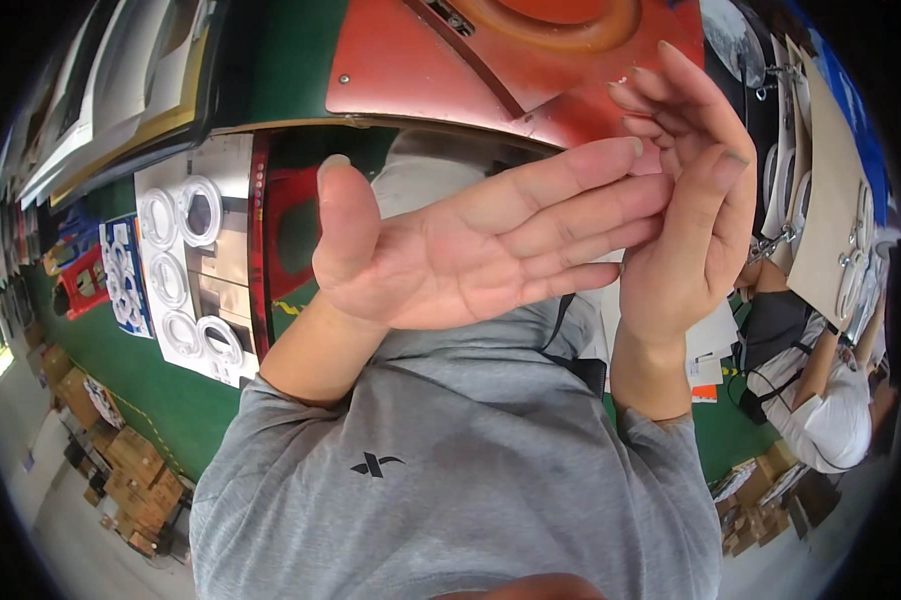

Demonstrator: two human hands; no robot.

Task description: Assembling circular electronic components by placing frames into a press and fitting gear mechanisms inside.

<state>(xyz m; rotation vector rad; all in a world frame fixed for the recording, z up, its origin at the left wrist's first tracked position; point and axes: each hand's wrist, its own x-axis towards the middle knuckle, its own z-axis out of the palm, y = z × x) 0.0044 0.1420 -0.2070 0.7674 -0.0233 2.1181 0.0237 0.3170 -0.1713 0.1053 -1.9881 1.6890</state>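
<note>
My left hand (470,245) is held flat in front of my chest, palm showing, thumb raised and fingers stretched to the right. Its fingertips touch the inner side of my right hand (692,215). The right hand stands upright with thumb up and fingers loosely bent and apart. Neither hand shows anything in its grasp. Just beyond them lies a red panel (410,70) with a dark slot and an orange rounded ring (560,25) at its far side.
To the left, flat white sheets carry several white rings (200,212). A red plastic stool (85,283) stands past them on the green floor (190,420). Cardboard boxes (135,470) are stacked at lower left. Beige boards (830,190) hang at right, near another person in white (820,410).
</note>
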